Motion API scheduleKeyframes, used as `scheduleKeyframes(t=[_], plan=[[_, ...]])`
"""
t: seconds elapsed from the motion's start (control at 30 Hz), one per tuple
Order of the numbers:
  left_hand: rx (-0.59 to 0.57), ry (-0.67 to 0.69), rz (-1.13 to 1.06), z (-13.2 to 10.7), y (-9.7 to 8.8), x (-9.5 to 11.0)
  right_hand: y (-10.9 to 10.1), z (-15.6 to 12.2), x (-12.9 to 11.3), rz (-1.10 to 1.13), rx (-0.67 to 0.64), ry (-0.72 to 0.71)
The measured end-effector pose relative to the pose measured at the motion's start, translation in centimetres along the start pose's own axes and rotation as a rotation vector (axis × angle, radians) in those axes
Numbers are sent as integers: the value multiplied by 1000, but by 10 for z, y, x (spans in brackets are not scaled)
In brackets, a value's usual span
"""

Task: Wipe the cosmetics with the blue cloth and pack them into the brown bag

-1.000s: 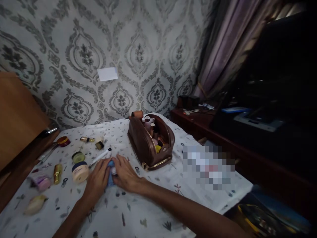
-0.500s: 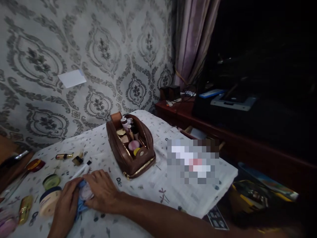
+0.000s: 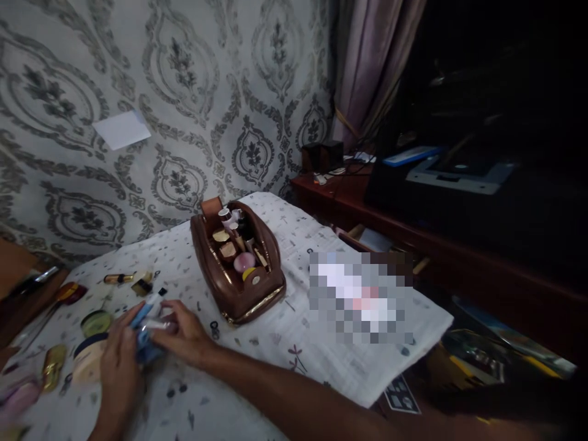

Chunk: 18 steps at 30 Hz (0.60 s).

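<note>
Over the near left of the table, my left hand is closed on a light blue cloth. My right hand pinches a small pale, translucent container against the cloth; blur hides its exact kind. A white tube with a black cap lies just beyond my fingers. Beside my left hand stands a cream-coloured jar with a dark lid, and behind that a green round jar. To the right, a brown makeup bag sits unzipped, with several bottles and compacts inside.
A gold tube and a pink object lie at the left edge. Farther back are a lipstick-like tube and a small gold-and-black item. A pixelated patch covers something right of the bag. A dark red cabinet borders the table.
My right hand has lifted slightly and its fingers have shifted from spread over the container to pinching it; the container now lies tilted. The camera view has turned a little.
</note>
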<state>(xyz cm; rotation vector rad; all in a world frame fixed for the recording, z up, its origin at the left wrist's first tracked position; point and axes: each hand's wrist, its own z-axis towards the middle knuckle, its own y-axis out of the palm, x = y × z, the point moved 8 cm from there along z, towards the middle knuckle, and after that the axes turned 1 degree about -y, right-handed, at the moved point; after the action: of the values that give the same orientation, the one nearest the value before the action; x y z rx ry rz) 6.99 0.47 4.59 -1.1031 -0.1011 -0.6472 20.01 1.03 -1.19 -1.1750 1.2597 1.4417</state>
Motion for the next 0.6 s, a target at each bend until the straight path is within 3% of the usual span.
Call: scheduleKeyframes(t=[0.07,0.13,0.2,0.27,0.47,0.6], plan=[[105,13,-7,6,-6,25,0,6,3,120,-2,-45],[66,29,60,12,-1,42,4,11,6,256,-50,-54],[39,41,80,17,3,47,10,13,14,398,-107,38],[64,54,51,20,1,45,12,13,17,478,-135,101],[94,52,-136,16,0,30,10,10,11,565,-171,108],[61,-40,-247,11,8,8,6,10,6,585,-123,102]])
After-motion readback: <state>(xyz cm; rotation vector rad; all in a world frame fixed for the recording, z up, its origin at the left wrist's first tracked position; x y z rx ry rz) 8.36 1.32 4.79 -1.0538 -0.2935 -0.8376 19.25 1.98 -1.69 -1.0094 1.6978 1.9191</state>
